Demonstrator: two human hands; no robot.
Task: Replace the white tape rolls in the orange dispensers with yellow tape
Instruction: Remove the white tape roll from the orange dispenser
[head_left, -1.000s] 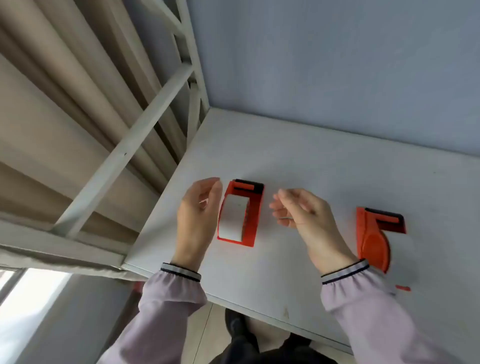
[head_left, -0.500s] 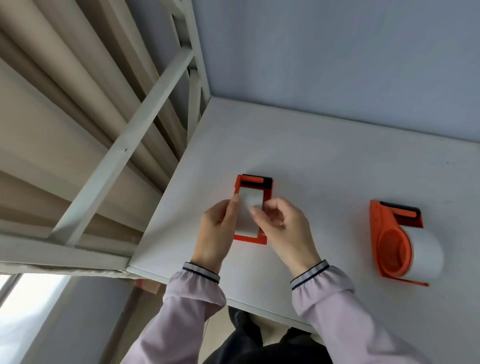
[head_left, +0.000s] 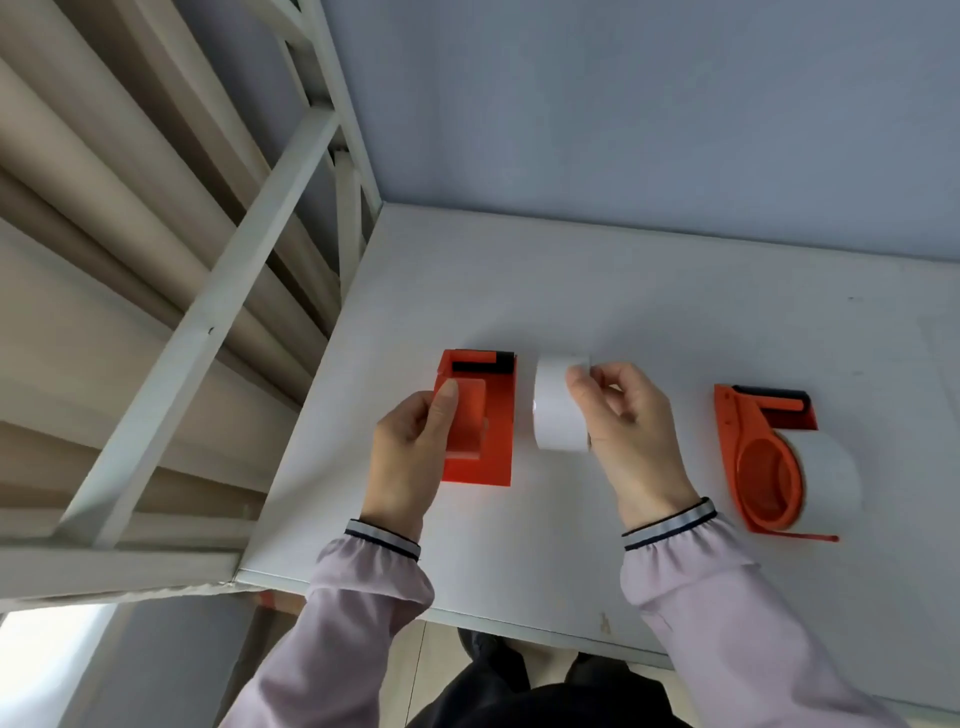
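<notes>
On the counter (head_left: 649, 291), near its left edge, the left hand (head_left: 410, 447) pins the emptied orange dispenser (head_left: 480, 421), thumb laid across its raised hub. Just beside it at 3 o'clock, the right hand (head_left: 623, 415) pinches the freed white roll (head_left: 560, 402), fingers (head_left: 579, 374) closed on its top edge. A second dispenser (head_left: 763, 457) lies well apart, further toward 3 o'clock, with its white roll still mounted. No yellow tape is in view (presumably somewhere off-frame). To finish this step well, I would carry the roll clear, set it well away from both dispensers, and keep the left hand steady on the holder.
</notes>
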